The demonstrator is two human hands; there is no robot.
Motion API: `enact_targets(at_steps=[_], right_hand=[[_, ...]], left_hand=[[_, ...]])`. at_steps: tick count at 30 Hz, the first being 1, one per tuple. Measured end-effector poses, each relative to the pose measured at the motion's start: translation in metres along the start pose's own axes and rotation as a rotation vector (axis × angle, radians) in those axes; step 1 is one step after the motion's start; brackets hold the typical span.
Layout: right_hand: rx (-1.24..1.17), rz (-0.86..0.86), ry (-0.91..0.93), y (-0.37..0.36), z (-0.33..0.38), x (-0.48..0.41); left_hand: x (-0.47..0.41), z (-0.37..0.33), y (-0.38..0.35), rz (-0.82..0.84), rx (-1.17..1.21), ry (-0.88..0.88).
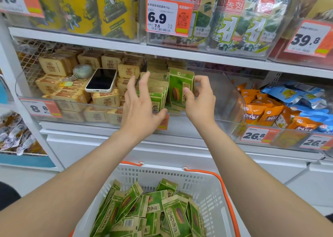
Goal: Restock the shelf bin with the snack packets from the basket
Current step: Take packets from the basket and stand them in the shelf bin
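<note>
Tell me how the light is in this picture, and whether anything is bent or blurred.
Head view: bright, even light, hardly any shadow; the wide lens slightly bows the shelf; the packet pinched by the right hand is sharp, the left hand too; the top-left tag looks softer.

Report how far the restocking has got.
Done: a row of green-and-brown paper snack packets stands in the clear plastic shelf bin. In hand: the right hand holds one more upright packet there; the left hand presses on the row. Left: many packets lie in the white plastic basket.
</note>
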State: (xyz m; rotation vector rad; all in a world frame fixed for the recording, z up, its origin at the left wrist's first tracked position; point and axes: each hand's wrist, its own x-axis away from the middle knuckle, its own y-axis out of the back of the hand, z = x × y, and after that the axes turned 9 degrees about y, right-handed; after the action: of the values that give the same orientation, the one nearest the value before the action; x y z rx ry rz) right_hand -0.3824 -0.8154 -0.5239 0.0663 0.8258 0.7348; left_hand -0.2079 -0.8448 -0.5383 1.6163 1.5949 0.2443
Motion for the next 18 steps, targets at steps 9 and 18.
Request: enact_targets(at_steps=[9, 18], right_hand=[[0.226, 0.283, -0.236, -0.023, -0.001, -0.025], [0.251, 0.158, -0.318, -0.019, -0.001, -0.027]], left_hand=[[-0.005, -0.003, 0.002, 0.077, 0.087, 0.076], [-0.002, 0.000, 0.000, 0.088, 0.032, 0.019]])
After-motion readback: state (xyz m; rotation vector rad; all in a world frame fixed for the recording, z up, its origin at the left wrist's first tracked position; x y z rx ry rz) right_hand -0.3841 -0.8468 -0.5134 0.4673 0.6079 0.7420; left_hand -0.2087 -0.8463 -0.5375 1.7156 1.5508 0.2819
